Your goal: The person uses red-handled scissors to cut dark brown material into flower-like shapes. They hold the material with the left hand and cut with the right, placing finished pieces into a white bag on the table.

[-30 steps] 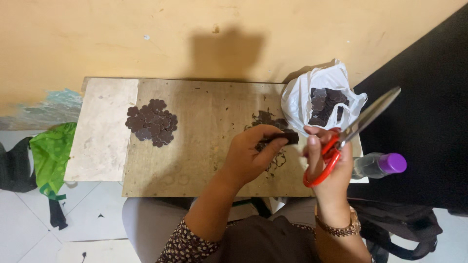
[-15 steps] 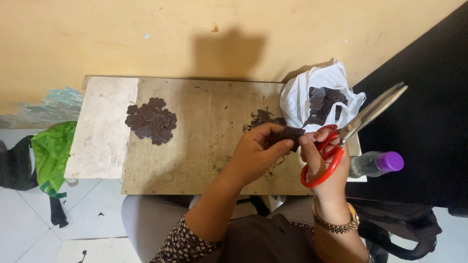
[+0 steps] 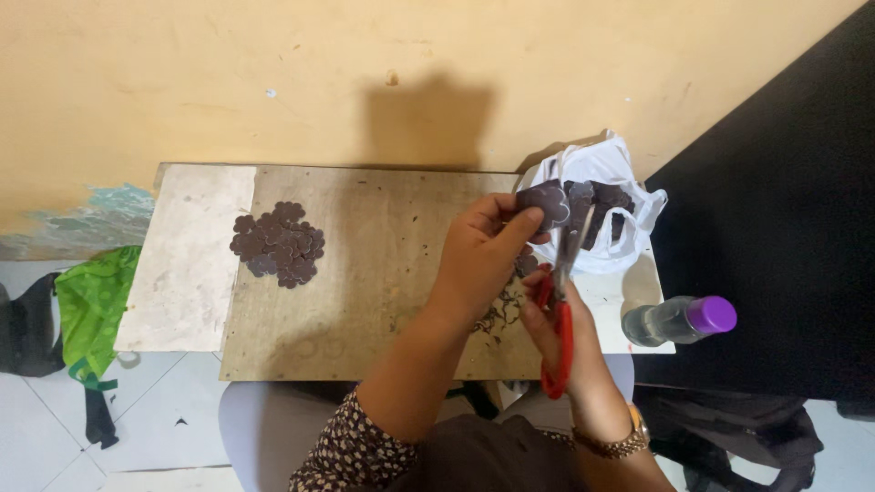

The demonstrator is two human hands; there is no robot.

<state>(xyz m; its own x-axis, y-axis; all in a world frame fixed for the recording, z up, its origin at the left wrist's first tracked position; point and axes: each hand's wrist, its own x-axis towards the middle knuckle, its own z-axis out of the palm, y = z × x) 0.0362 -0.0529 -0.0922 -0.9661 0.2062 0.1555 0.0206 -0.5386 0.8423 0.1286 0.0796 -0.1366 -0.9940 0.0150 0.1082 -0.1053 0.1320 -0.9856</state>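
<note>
Flower-shaped piece (image 3: 545, 202) | left hand (image 3: 478, 251) pinches | right hand (image 3: 556, 319) grips scissors (image 3: 558, 310)

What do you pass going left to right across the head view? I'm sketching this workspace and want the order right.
Green bag → pile of dark flower-shaped cutouts → left hand holding a dark cutout → red-handled scissors in the right hand → white plastic bag → clear bottle with purple cap.
</note>
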